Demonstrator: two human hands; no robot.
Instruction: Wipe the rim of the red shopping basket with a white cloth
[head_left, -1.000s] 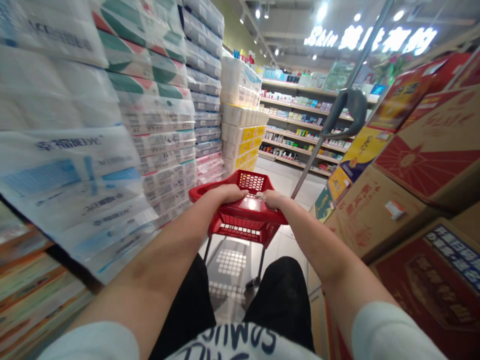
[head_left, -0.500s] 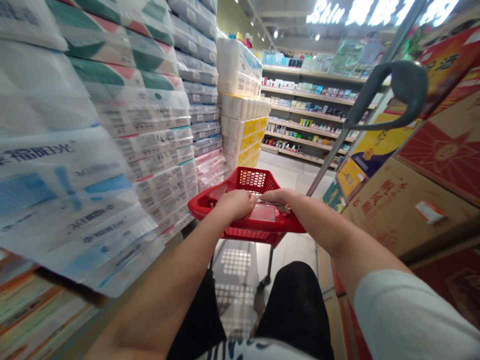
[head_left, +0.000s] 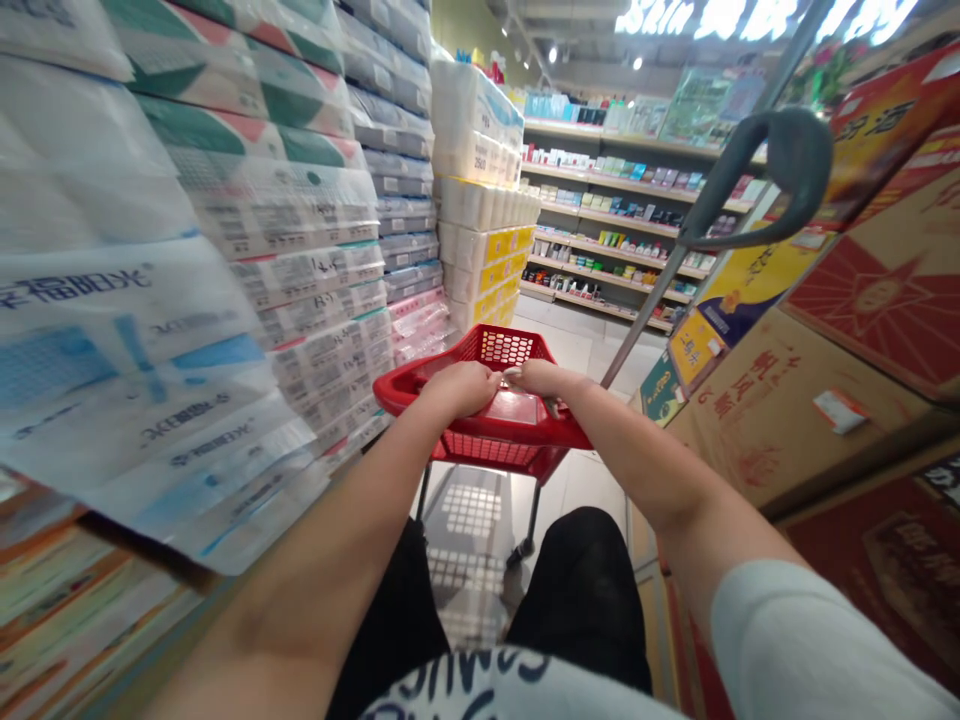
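Note:
Both of my hands rest close together on the near rim of a red plastic wheeled shopping basket (head_left: 491, 450). My left hand (head_left: 459, 389) curls over the rim, and my right hand (head_left: 544, 379) grips it just beside the left. Nothing shows inside the basket apart from its red mesh walls and floor. A grey curved handle on a metal pole (head_left: 750, 175) rises from the basket's right side towards the upper right, and neither hand touches it.
Tall stacks of plastic-wrapped toilet paper (head_left: 300, 200) stand along the left, and printed cardboard cartons (head_left: 810, 420) are piled along the right. Store shelves of small goods (head_left: 607, 220) stand ahead beyond a tiled floor (head_left: 577, 340). My black shorts show below.
The view has tipped down, so the shelves and sign sit higher in the frame. My right hand has curled onto the rim, closer to my left, and the basket stays in my hands.

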